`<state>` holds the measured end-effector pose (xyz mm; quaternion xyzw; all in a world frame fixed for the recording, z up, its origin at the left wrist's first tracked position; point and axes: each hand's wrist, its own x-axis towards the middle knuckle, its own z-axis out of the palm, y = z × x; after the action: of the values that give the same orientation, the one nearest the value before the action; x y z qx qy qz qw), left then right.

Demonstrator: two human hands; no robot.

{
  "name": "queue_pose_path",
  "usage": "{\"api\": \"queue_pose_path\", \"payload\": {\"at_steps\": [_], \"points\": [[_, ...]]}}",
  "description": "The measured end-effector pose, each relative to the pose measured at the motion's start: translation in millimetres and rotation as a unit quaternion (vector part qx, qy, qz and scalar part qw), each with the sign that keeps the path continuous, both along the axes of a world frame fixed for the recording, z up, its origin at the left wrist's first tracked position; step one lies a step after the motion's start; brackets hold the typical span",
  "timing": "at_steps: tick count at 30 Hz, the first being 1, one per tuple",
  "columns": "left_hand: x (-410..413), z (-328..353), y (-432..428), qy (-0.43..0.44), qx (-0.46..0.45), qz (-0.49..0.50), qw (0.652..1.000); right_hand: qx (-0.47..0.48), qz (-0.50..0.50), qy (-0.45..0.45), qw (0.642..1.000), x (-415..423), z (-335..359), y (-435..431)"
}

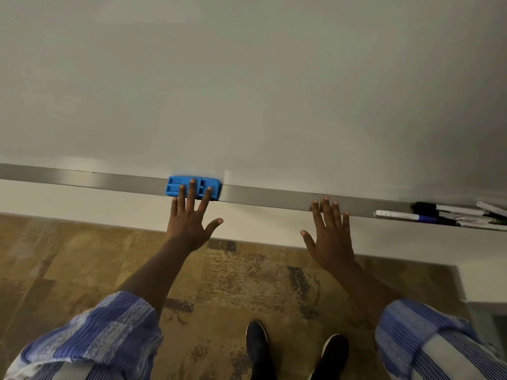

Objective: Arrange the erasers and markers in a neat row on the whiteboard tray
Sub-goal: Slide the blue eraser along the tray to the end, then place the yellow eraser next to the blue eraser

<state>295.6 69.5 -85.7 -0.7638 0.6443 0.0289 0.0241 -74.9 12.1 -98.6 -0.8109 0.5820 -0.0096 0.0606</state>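
Starting big: whiteboard [247,78], with the tray [274,197] running along its bottom edge. Left hand [189,218] has its fingers [191,193] straight and spread, tips resting on the blue eraser [175,187], which lies flat on the tray left of centre. Right hand [330,237] is flat, fingers straight and near together, tips at the tray's front edge, holding nothing. Markers [450,208] lie overlapping in a loose heap at the tray's far right, well apart from the eraser. Judged early: no row yet, markers unstraightened, eraser not alongside.
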Motion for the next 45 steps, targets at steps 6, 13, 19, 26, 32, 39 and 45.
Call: {"api": "queue_pose_path", "payload": {"at_steps": [6, 13, 19, 26, 32, 39, 45], "points": [[6, 5, -4, -0.01, 0.04, -0.007, 0.999, 0.01, 0.009, 0.001, 1.0, -1, 2, -1], [-17, 11, -5, -0.018, 0.039, 0.01, 0.999, 0.029, 0.042, -0.022, 0.998, -5, 11, -1], [-82, 16, -14, 0.007, 0.009, -0.059, 0.998, 0.042, 0.044, -0.061, 0.996, -23, 22, 2], [-175, 21, -31, 0.024, 0.038, -0.151, 0.987, 0.068, 0.04, -0.082, 0.993, -59, 32, -1], [-248, 17, -46, 0.034, 0.034, -0.208, 0.977, 0.048, 0.017, -0.105, 0.993, -101, 45, -5], [-338, 14, -69, 0.052, 0.026, -0.253, 0.966, -0.04, -0.021, -0.127, 0.991, -185, 59, -18], [-392, 8, -79, 0.048, 0.03, -0.267, 0.962, -0.098, -0.072, -0.119, 0.985, -253, 72, -30]]}}
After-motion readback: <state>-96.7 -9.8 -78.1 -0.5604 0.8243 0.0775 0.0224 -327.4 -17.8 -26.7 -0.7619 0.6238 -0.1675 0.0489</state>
